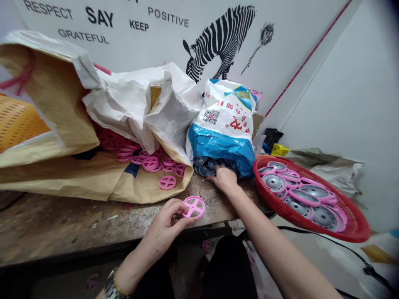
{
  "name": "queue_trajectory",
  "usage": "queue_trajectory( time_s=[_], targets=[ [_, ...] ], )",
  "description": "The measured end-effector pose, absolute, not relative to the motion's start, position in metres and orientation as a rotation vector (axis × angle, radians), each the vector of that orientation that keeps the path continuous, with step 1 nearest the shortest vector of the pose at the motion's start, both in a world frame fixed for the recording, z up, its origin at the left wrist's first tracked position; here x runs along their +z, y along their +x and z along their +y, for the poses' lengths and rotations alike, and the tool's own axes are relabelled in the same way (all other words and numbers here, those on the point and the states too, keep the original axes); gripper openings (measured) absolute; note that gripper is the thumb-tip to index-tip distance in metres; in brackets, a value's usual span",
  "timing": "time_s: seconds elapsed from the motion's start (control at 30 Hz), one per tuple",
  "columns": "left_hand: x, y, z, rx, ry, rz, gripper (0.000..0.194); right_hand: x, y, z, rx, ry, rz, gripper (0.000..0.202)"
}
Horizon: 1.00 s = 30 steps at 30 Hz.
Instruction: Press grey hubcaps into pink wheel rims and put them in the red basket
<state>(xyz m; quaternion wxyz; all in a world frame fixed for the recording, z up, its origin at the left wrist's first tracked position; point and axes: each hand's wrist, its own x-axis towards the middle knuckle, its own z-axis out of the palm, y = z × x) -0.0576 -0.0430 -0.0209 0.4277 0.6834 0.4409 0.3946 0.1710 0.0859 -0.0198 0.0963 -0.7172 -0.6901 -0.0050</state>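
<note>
A pink plastic wheel ring (pixel 199 204) with four spokes is pinched in my left hand (pixel 168 220), held over the front edge of the workbench. My right hand (pixel 223 179) reaches to the mouth of a white and blue bag (pixel 224 143). Grey hubcap-like discs (pixel 204 169) lie heaped in that mouth, and my right fingertips touch them. Its fingers are partly hidden among the discs, so I cannot see whether one is gripped. Left of the bag, many loose pink wheel rings (pixel 151 163) spill from a large paper sack (pixel 140 187).
A red basket (pixel 264 193) at the right holds pink rings with grey discs set in them. The worn wooden workbench (pixel 77 226) runs along the wall. An orange perforated basket (pixel 18 122) stands far left. A black cable (pixel 327 238) hangs at the right. Pink rings (pixel 92 281) lie on the floor.
</note>
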Motion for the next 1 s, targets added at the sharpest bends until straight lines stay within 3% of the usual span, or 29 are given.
queue_trajectory(
  time_s=[0.23,0.4,0.6,0.73,0.83,1.0],
  targets=[
    [-0.023,-0.056,-0.042,0.999,1.736,1.078,0.013,-0.016,0.183,0.076,0.266,-1.955,-1.919,0.030],
    [-0.029,-0.056,-0.040,1.009,1.778,1.077,0.011,-0.010,0.193,0.058,0.628,-1.738,-1.735,0.008],
    [-0.030,-0.057,-0.040,1.016,1.978,1.092,0.005,-0.001,0.180,0.006,1.176,-1.391,-1.524,0.041],
    [-0.029,-0.053,-0.043,0.998,2.042,1.052,0.004,-0.006,0.167,-0.022,1.561,-1.187,-1.203,0.048],
    [-0.033,-0.048,-0.044,0.999,2.003,1.026,0.012,-0.014,0.160,-0.032,1.592,-1.153,-1.121,0.048],
    [-0.042,-0.039,-0.045,0.957,1.449,0.973,0.043,-0.023,0.153,-0.041,1.431,-1.156,-1.191,0.047]
  ],
)
